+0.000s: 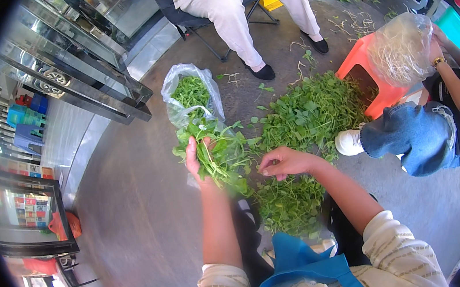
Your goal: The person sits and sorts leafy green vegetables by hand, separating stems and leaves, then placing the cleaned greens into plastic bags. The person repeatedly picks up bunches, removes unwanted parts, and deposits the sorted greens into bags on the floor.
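Note:
A bunch of leafy green stems rests in my left hand, with the leaves spreading past the fingers and the stems towards me. Just to the right, my right hand hovers with bent fingers and the thumb close to the index finger. Whether a small piece is pinched there cannot be made out. Beneath and beyond it spreads a large heap of greens on the floor. A nearer heap lies between my legs. Past my left hand stands a clear plastic bag with loose greens inside.
At right, a co-worker's hands hold a clear bag of pale roots or sprouts over an orange plastic stool. A person sits ahead on a folding chair. Root scraps litter the floor. A glass door stands left.

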Available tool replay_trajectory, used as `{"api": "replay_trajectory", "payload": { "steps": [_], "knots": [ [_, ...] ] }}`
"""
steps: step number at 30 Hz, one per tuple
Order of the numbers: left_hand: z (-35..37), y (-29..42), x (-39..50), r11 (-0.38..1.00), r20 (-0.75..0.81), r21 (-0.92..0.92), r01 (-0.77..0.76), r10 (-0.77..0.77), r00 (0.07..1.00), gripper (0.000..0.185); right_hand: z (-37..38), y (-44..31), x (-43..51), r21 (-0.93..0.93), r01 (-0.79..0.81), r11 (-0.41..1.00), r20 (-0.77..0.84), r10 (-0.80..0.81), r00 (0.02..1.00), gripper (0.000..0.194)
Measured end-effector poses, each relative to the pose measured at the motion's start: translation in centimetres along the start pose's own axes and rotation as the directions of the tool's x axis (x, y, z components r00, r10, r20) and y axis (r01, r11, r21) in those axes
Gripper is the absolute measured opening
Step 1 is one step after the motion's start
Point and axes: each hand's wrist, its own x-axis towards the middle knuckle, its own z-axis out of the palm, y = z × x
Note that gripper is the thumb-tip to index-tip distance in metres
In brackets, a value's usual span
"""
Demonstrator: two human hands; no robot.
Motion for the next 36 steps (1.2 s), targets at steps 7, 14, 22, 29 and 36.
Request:
{"api": "replay_trajectory", "payload": {
  "steps": [7,14,22,29,36],
  "knots": [
    [2.2,-1.4,-1.9,0.995,-0.042,0.100,0.016,-0.011,0.999,0.036,0.5,-1.6,1.0,0.082,0.259,0.962,-0.384,-0.209,0.899,0.017],
    [3.8,-2.7,-2.9,0.982,-0.033,0.164,0.096,-0.092,0.995,0.038,2.0,-2.2,1.3,0.202,0.396,0.896,-0.442,-0.278,0.853,0.022],
    [3.4,-3.3,-2.4,0.978,-0.064,0.165,0.129,-0.120,0.991,0.039,1.7,-2.2,1.4,0.091,0.384,0.919,-0.489,-0.295,0.821,0.018],
    [2.1,-1.8,-2.2,0.981,-0.002,0.194,0.024,-0.024,1.000,0.022,1.3,-1.1,1.5,-0.021,0.406,0.913,-0.472,-0.367,0.801,0.004],
    [1.0,-0.4,-0.6,1.000,-0.061,-0.006,0.025,-0.026,0.998,0.040,-0.9,1.7,0.7,-0.079,0.297,0.952,-0.456,-0.299,0.838,0.008]
  ]
}}
